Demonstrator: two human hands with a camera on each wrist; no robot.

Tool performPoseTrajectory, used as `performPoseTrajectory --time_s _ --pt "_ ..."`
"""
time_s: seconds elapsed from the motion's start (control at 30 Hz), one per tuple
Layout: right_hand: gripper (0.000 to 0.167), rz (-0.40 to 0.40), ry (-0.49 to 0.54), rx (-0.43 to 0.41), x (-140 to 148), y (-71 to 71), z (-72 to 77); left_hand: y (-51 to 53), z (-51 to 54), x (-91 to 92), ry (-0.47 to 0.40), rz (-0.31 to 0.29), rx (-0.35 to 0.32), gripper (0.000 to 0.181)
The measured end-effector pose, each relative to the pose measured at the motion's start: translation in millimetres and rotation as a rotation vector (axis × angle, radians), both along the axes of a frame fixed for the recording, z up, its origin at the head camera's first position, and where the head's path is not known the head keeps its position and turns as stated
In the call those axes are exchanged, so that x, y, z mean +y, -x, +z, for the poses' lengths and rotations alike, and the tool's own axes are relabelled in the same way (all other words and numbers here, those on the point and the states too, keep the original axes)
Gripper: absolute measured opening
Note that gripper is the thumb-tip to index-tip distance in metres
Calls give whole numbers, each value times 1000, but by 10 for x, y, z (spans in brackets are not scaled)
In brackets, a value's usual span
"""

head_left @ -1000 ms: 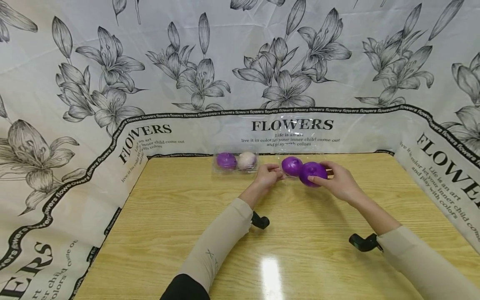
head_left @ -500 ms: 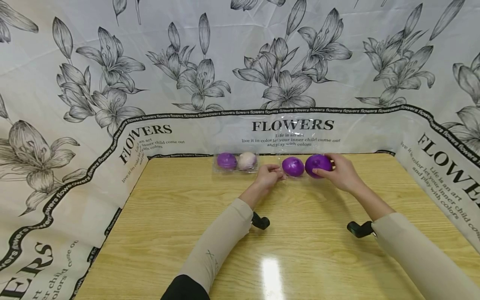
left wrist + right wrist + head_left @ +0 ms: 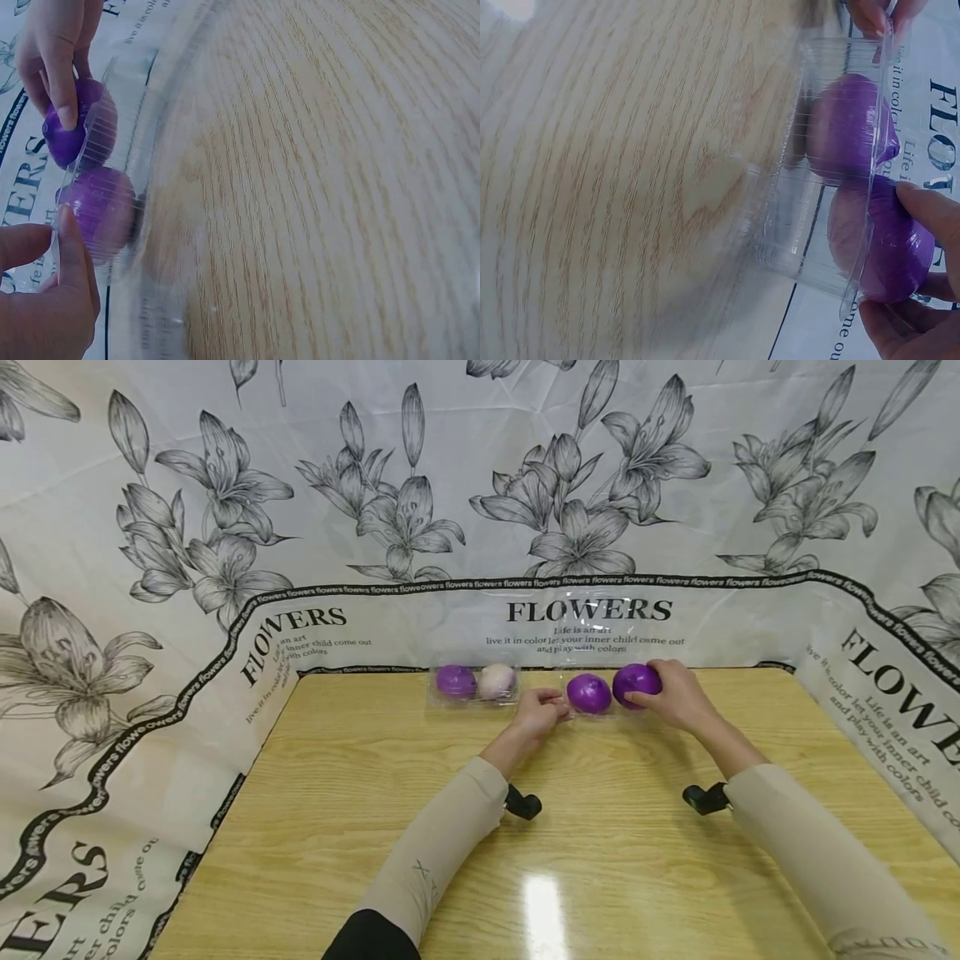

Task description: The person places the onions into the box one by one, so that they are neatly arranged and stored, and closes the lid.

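My left hand point(image 3: 536, 714) pinches the near-left rim of a clear plastic box point(image 3: 787, 225) between thumb and fingers. A purple onion point(image 3: 588, 693), round with a small pointed tip, sits in the box's left half. Around a second purple onion point(image 3: 636, 686) the fingers and thumb of my right hand point(image 3: 678, 695) are curled. That onion is partly within the right half of the box, close beside the first one. In the right wrist view its lower part shows through the clear wall. The box's transparent lid point(image 3: 600, 618) stands raised at the back.
To the left, another clear box point(image 3: 472, 702) holds a purple onion point(image 3: 455, 681) and a whitish round one point(image 3: 495, 681). Both boxes are at the back of the wooden table point(image 3: 375, 793), against a flower-printed cloth point(image 3: 420, 631).
My right hand has carried its purple onion rightward and back, away from over the first onion into the box's right half. The left hand stays on the rim; the first onion has shifted slightly.
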State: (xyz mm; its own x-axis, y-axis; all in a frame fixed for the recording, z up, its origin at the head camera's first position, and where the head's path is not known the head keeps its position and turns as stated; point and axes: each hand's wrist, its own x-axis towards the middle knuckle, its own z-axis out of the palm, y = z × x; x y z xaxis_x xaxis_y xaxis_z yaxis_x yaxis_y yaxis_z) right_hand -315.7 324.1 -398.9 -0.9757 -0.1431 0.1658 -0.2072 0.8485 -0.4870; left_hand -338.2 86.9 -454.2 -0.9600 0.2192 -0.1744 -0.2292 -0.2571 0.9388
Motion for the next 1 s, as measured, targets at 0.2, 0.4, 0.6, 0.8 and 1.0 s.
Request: performPoseTrajectory --time_s 0.2,0.4,0.6,0.8,1.0 --pt "70 1 -8 -3 -6 40 -35 -2 -9 13 -7 6 -1 40" --pt "67 13 -15 15 10 86 -97 -1 -10 13 -7 0 4 42" --pt "67 39 -72 18 21 150 -141 0 -5 13 -4 0 3 41" --pt "67 42 -116 26 35 205 -190 11 -8 15 -11 0 1 41" --pt "61 52 -158 52 23 238 -228 15 -17 14 0 2 3 42"
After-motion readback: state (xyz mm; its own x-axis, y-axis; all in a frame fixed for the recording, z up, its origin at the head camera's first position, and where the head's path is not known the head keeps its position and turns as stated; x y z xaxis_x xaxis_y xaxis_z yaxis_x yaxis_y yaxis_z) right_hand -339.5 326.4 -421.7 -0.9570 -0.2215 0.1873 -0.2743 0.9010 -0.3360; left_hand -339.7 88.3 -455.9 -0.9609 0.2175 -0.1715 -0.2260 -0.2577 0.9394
